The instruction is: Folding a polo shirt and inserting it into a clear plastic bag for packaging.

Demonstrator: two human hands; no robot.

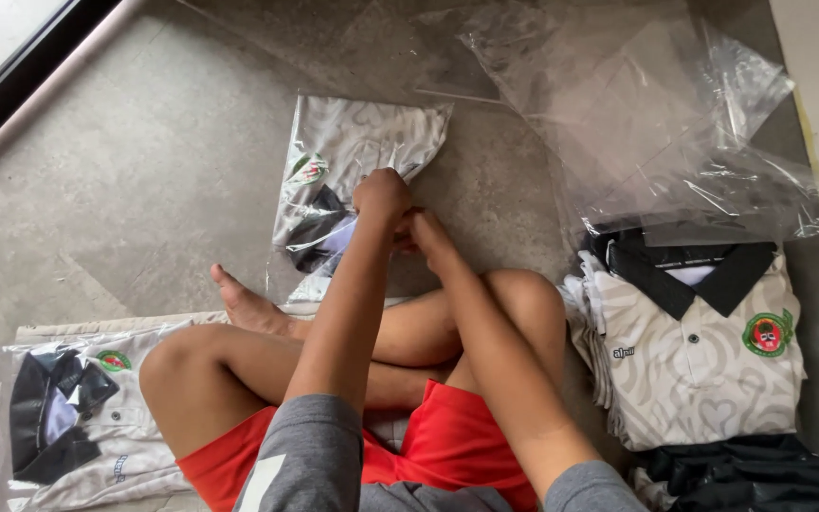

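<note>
While the person sits cross-legged on the grey stone floor (135,161), the work in hand seems to be the packing of a folded shirt into its clear bag. On the far right lies a loose heap of empty plastic bags (637,104), and just near of it, at the right, a stack of folded white polo shirts (689,365) with black collars and a round green badge. At the near left rests a stack of already bagged shirts (87,417), partly under the person's knee. Between the two stacks, far of the crossed legs, lies the bagged shirt (338,185) that both hands work on.

The left hand (381,196) is closed like a fist and presses on the near right edge of this bag. The right hand (421,230) is just beside it, touching it, with the fingers drawn together; if it pinches the bag's flap, I cannot tell, because the left hand hides it.

By my judgement the shirt is already inside and the open end is being closed. The next move calls for a flat, even fold of the flap, without wrinkling the shirt.
</note>
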